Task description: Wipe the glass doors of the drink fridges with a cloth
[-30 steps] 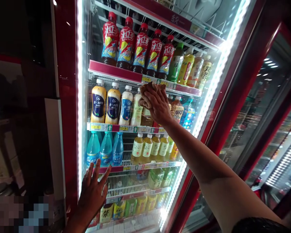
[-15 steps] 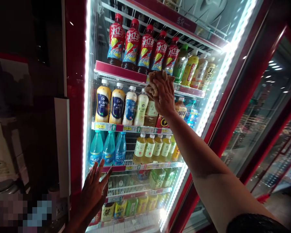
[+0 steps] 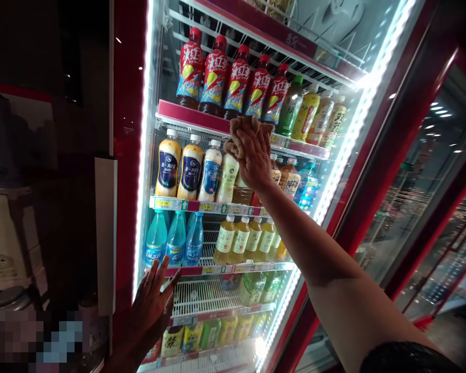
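A bunched tan cloth (image 3: 238, 135) lies under my right hand (image 3: 256, 158), which presses it against the front of a lit drinks fridge, level with the upper shelf edge. Behind that hand stand red-capped iced tea bottles (image 3: 236, 83) above and white-capped bottles (image 3: 191, 166) below. My left hand (image 3: 155, 290), fingers spread and nothing in it, is raised at the lower left. Its fingertips overlap the view of blue bottles (image 3: 176, 238); whether they touch the glass I cannot tell.
Bright light strips (image 3: 142, 155) run down both sides of the fridge. Its red frame (image 3: 126, 129) borders a dark area on the left, where a metal-lidded container (image 3: 10, 298) stands. On the right is another red-framed glass door (image 3: 419, 171).
My right hand and the cloth have moved a little to the left across the fridge front. My left hand stays almost where it was, and the view has shifted slightly.
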`<state>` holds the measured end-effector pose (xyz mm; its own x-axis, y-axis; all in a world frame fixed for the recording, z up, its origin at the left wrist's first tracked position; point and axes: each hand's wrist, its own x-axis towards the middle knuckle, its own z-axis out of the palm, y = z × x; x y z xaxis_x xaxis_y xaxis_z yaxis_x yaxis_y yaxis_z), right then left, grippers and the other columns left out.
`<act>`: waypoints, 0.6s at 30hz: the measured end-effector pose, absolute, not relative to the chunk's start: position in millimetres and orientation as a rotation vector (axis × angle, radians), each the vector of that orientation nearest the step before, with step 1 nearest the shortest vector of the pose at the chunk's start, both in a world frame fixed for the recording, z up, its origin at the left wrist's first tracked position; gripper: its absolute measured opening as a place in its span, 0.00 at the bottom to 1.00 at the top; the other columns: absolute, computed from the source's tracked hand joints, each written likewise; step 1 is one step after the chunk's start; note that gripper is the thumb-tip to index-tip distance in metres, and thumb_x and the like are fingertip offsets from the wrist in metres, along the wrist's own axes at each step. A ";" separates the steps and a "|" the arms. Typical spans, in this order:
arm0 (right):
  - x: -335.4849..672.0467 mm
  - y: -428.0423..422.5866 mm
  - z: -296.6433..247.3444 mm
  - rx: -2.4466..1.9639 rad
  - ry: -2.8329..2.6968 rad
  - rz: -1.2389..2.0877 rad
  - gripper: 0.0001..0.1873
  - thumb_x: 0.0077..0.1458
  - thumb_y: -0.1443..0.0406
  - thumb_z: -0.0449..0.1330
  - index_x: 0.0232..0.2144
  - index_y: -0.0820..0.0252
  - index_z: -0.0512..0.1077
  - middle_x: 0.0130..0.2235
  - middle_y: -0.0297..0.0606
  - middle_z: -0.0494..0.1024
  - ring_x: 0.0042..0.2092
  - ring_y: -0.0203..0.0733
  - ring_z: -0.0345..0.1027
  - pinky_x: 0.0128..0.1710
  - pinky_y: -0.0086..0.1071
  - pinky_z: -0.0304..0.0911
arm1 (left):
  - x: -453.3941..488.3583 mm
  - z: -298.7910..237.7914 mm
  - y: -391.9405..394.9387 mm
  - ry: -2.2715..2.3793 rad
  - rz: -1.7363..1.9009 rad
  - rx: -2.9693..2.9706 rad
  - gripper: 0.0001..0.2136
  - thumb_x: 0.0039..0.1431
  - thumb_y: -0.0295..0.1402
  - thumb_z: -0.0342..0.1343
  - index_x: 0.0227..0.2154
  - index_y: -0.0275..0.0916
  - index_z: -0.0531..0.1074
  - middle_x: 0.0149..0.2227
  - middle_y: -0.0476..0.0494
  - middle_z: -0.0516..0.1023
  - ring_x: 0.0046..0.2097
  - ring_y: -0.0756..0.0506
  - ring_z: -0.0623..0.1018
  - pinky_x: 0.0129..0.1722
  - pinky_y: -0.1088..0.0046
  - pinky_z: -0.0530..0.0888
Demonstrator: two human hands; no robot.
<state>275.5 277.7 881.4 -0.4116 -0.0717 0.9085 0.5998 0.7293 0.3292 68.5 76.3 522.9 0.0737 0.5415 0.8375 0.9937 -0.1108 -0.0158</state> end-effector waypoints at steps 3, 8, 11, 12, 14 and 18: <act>270.1 266.7 872.8 -0.359 -1.976 -0.847 0.26 0.72 0.58 0.46 0.69 0.46 0.60 0.73 0.32 0.61 0.77 0.45 0.41 0.77 0.57 0.43 | 67.7 519.9 77.1 -1.568 -0.923 -1.733 0.28 0.68 0.35 0.50 0.71 0.50 0.58 0.78 0.46 0.36 0.78 0.39 0.38 0.75 0.62 0.38; 270.8 267.0 887.3 -0.361 -1.960 -0.832 0.28 0.70 0.57 0.49 0.70 0.46 0.59 0.73 0.33 0.60 0.77 0.47 0.42 0.77 0.56 0.42 | 64.3 515.0 76.3 -1.586 -0.936 -1.750 0.29 0.69 0.34 0.50 0.71 0.54 0.56 0.78 0.49 0.36 0.78 0.42 0.38 0.74 0.64 0.39; 263.3 268.1 889.1 -0.384 -1.886 -0.787 0.29 0.70 0.59 0.48 0.71 0.46 0.57 0.74 0.34 0.58 0.77 0.49 0.40 0.77 0.59 0.40 | 65.1 514.9 74.7 -1.596 -0.950 -1.769 0.30 0.69 0.34 0.49 0.72 0.54 0.53 0.78 0.49 0.36 0.78 0.41 0.38 0.75 0.63 0.39; 260.1 266.3 886.2 -0.371 -1.892 -0.792 0.29 0.70 0.59 0.47 0.71 0.46 0.57 0.74 0.34 0.58 0.77 0.48 0.39 0.77 0.59 0.40 | 65.7 515.2 74.3 -1.599 -0.956 -1.768 0.30 0.70 0.35 0.49 0.72 0.54 0.53 0.78 0.49 0.36 0.78 0.41 0.38 0.75 0.62 0.39; 254.9 261.1 879.1 -0.329 -1.940 -0.821 0.28 0.71 0.59 0.45 0.71 0.47 0.57 0.73 0.32 0.60 0.77 0.47 0.40 0.77 0.58 0.41 | 66.9 515.8 74.0 -1.603 -0.958 -1.769 0.29 0.70 0.36 0.48 0.72 0.52 0.53 0.78 0.48 0.36 0.78 0.40 0.38 0.75 0.61 0.37; 251.6 255.7 878.7 -0.283 -1.999 -0.863 0.26 0.72 0.59 0.45 0.69 0.49 0.61 0.73 0.32 0.61 0.77 0.45 0.42 0.77 0.53 0.42 | 67.8 516.0 73.4 -1.592 -0.929 -1.765 0.30 0.69 0.35 0.50 0.72 0.52 0.52 0.78 0.45 0.37 0.77 0.38 0.40 0.75 0.58 0.42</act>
<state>251.6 255.7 878.7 -0.5585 -0.1330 0.8188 0.5050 0.7286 0.4628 67.8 73.4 516.0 0.0445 0.5876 0.8079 0.9925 -0.1181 0.0312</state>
